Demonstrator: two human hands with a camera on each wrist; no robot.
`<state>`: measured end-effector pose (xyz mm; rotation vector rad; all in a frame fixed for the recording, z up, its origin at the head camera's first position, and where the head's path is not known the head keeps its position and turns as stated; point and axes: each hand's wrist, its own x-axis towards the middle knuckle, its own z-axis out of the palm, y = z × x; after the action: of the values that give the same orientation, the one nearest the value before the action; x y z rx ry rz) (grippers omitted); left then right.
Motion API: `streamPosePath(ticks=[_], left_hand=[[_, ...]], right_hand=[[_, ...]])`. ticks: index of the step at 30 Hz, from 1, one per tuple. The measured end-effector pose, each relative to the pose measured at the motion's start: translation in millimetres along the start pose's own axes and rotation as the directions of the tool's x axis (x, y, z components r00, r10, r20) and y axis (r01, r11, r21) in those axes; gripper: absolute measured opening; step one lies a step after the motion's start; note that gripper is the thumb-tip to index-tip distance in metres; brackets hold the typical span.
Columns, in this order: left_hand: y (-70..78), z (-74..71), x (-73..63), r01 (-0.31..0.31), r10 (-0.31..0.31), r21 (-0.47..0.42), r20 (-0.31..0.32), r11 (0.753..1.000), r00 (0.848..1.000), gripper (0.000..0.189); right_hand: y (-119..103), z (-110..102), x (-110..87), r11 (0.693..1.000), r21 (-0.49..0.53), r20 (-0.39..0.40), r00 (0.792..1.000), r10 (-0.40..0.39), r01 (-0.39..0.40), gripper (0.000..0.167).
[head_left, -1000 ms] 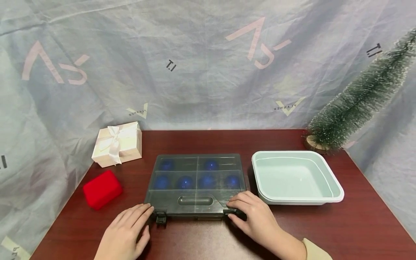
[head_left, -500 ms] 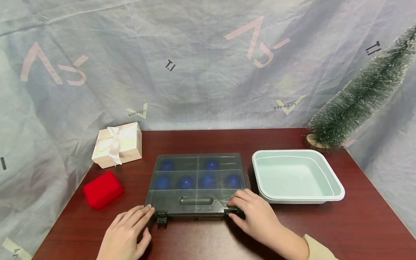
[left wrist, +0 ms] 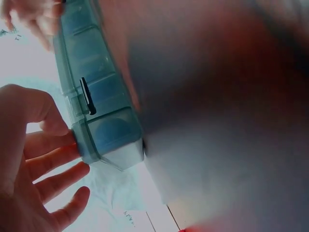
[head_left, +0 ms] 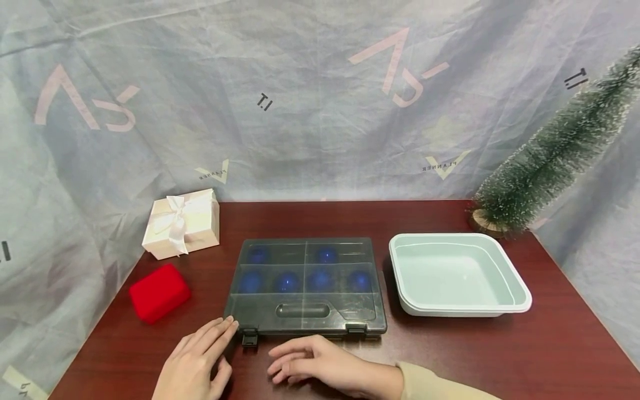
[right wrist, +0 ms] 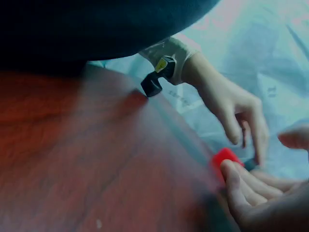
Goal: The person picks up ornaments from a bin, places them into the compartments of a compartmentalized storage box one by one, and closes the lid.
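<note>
A dark see-through compartment case (head_left: 252, 314) lies with its lid down in the middle of the table. Several blue balls (head_left: 287, 281) show through the lid. My left hand (head_left: 195, 358) touches its front left corner with nearly straight fingers; the left wrist view has those fingertips against the case's end (left wrist: 87, 145). Beside them the left latch (head_left: 249, 338) hangs down from the front edge, while the right latch (head_left: 356, 329) lies against the edge. In front of the case, my right hand (head_left: 320, 364) is apart from it, fingers loosely bent and holding nothing.
A pale green plastic basin (head_left: 460, 306) stands to the right of the case. On the left are a red block (head_left: 159, 293) and a white gift box with a ribbon (head_left: 185, 225). A frosted miniature tree (head_left: 545, 161) leans at the back right.
My right hand has left the case's front right corner and moved left and toward me, uncovering the right latch. The left hand stays at its corner.
</note>
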<state>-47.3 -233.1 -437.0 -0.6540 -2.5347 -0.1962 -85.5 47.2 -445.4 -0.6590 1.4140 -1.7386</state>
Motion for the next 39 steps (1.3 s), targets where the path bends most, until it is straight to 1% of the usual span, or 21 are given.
streamPosePath(ticks=[2,3,7,13,17,21,24,26,27,28,29,30,31,32,33,34,35,36,37,38,39], left_hand=[[1.0,0.0,-1.0,0.012,-0.012,0.003,0.011,1.0,1.0,0.055],[1.2,0.0,-1.3,0.015,-0.015,0.004,0.014,1.0,1.0,0.056],[1.9,0.2,-2.1,0.021,-0.021,0.003,0.009,1.0,1.0,0.056],[3.2,-1.3,-2.4,0.033,-0.034,0.016,0.027,0.999,0.999,0.057],[4.0,-3.1,-2.6,0.04,-0.041,0.022,0.041,0.999,0.998,0.056],[4.1,-3.8,-2.1,0.041,-0.042,0.02,0.05,0.999,0.998,0.056],[3.8,-3.3,-2.3,0.039,-0.04,0.017,0.049,0.999,0.998,0.056],[3.3,-2.6,-2.7,0.034,-0.035,0.012,0.04,0.999,0.999,0.056],[3.0,-2.2,-2.9,0.031,-0.031,0.009,0.033,0.999,0.999,0.056],[2.8,-1.8,-3.0,0.027,-0.027,0.007,0.027,1.0,0.999,0.056],[2.5,-1.5,-2.9,0.022,-0.022,0.004,0.021,1.0,1.0,0.056],[2.3,-1.4,-3.0,0.017,-0.017,0.001,0.015,1.0,1.0,0.056],[2.0,-1.3,-2.7,0.011,-0.011,-0.003,0.011,1.0,1.0,0.056],[1.6,-1.4,-2.2,0.004,-0.004,-0.006,0.007,1.0,1.0,0.056],[1.1,-1.4,-1.4,-0.003,0.003,-0.009,0.004,1.0,1.0,0.055],[0.6,-1.5,-0.4,-0.011,0.011,-0.014,0.001,1.0,1.0,0.054],[-0.1,-1.7,0.8,-0.022,0.022,-0.02,-0.005,1.0,1.0,0.054],[-0.9,-1.9,2.0,-0.034,0.034,-0.025,-0.01,0.999,0.999,0.053],[-1.6,-2.1,3.3,-0.046,0.045,-0.029,-0.016,0.999,0.999,0.052],[-2.3,-2.2,4.3,-0.056,0.056,-0.032,-0.021,0.998,0.998,0.052],[-2.8,-2.5,5.3,-0.066,0.066,-0.033,-0.025,0.997,0.998,0.052]], right_hand=[[8,3,9.5,0.989,0.131,-0.035,0.997,0.074,-0.069,0.046],[11,4,13.5,0.979,0.182,-0.046,0.994,0.098,-0.088,0.048],[18,8,26.9,0.947,0.304,-0.048,0.991,0.128,-0.108,0.054],[25,16,33.9,0.904,0.42,-0.048,0.993,0.106,-0.077,0.056],[28,19,34.6,0.9,0.436,-0.049,0.997,0.054,-0.027,0.056],[29,23,34.9,0.918,0.396,-0.064,0.998,-0.001,0.026,0.056],[26,25,34.5,0.951,0.304,-0.095,0.995,-0.028,0.055,0.052],[22,26,34.9,0.975,0.201,-0.112,0.991,-0.07,0.091,0.048],[19,26,35.1,0.985,0.126,-0.118,0.988,-0.105,0.119,0.046],[16,26,35.4,0.987,0.037,-0.117,0.982,-0.151,0.156,0.042],[13,26,36.2,0.976,-0.076,-0.108,0.971,-0.214,0.207,0.039],[10,25,37.0,0.942,-0.209,-0.084,0.955,-0.285,0.263,0.035],[6,25,38.3,0.875,-0.356,-0.046,0.929,-0.367,0.328,0.032],[3,24,40.0,0.771,-0.508,0.002,0.896,-0.444,0.383,0.03],[-1,23,41.6,0.636,-0.647,0.055,0.857,-0.512,0.421,0.029],[-5,22,44.0,0.475,-0.766,0.11,0.816,-0.568,0.434,0.028],[-8,21,46.6,0.319,-0.85,0.157,0.78,-0.606,0.419,0.028],[-11,20,49.1,0.185,-0.905,0.191,0.757,-0.625,0.382,0.028],[-13,19,51.9,0.085,-0.938,0.21,0.746,-0.632,0.337,0.029],[-15,18,54.4,0.017,-0.958,0.215,0.752,-0.624,0.288,0.03],[-16,17,56.8,-0.023,-0.97,0.206,0.767,-0.607,0.242,0.031]])
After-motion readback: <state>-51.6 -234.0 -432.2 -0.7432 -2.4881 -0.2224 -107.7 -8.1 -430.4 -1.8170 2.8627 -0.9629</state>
